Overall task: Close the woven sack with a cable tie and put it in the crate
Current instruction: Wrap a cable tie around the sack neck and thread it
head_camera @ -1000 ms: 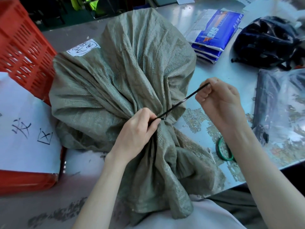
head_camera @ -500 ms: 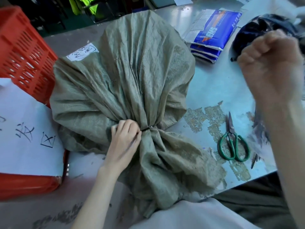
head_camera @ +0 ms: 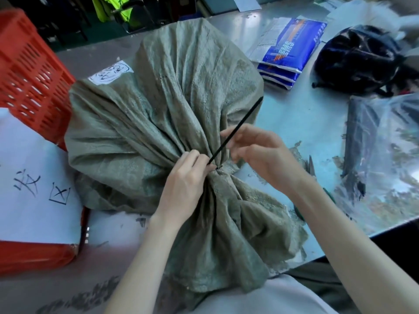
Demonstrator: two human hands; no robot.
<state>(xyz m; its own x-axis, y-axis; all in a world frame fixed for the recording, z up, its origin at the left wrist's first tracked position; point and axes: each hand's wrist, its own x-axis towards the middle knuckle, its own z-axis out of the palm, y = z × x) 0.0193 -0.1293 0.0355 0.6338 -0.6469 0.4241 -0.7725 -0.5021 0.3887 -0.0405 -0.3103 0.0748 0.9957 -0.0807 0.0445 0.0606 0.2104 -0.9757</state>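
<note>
Where forearm crosses, scissors [head_camera: 311, 165] half hidden

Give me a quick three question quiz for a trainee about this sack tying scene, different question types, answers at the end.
1. True or false: the black plastic cable tie already circles the gathered neck of the grey-green woven sack.
2. Which hand pinches the neck at the tie's lock: A) left hand B) right hand?
3. Fill in: the red slotted plastic crate stands to the sack's ____.

Key: 1 true; 2 A; 3 left.
</note>
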